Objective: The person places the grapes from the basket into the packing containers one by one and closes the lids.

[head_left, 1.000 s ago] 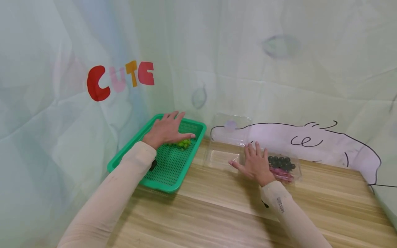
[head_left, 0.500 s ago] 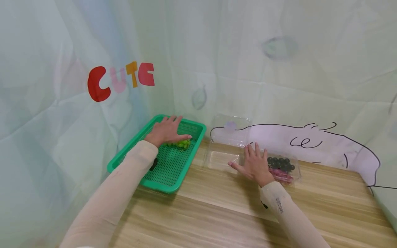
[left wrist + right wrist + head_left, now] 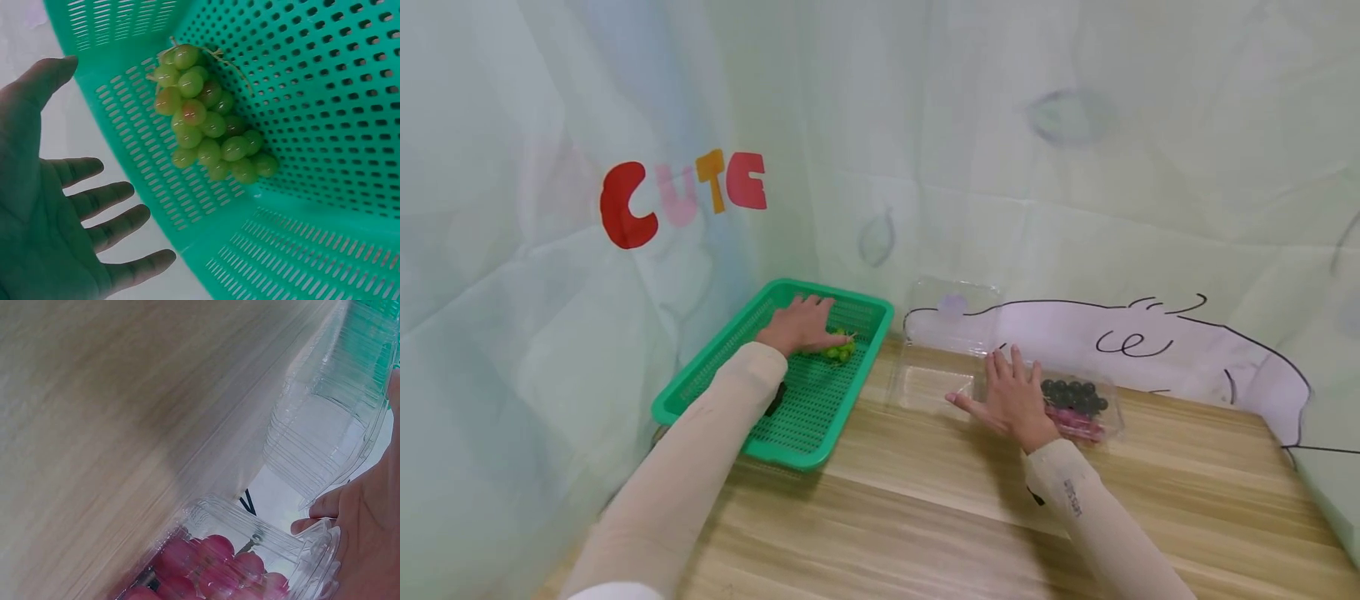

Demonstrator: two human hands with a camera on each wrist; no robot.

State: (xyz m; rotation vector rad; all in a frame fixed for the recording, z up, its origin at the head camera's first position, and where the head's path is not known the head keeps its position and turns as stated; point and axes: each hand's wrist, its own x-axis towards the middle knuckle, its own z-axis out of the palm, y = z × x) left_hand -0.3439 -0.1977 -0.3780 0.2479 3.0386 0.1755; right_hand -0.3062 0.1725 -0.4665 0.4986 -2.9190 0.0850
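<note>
Over the green basket (image 3: 790,455): left hand (image 3: 801,323), thumb and fingers spread, gripping nothing; whether any fingertip touches fruit I can't tell.
Right of the basket: right hand (image 3: 1017,398), fingers spread, nothing held, beside a fruit box; contact is unclear.
Green grapes (image 3: 209,119): one bunch lying inside the basket, against its wall, below the left hand.
Handling: probably light; glossy skins suggest firm and a bit slippery, with single grapes likely to come off if squeezed.
Best hold: the stem (image 3: 228,59) end, towards the basket's right rim, or fingers cupped under the bunch.
In the way: the basket's wall, close against the bunch, limits finger room.
Dark thing: in the basket, partly behind the left sleeve (image 3: 696,450); not clear what.
Clear box (image 3: 936,387): just right of the basket, lid (image 3: 958,321) raised; thin plastic, probably bends easily.
Fruit box (image 3: 1116,417): farther right of the basket, with black grapes (image 3: 1075,396) and pink grapes (image 3: 1075,422).
Curtain (image 3: 850,167): behind the basket.
</note>
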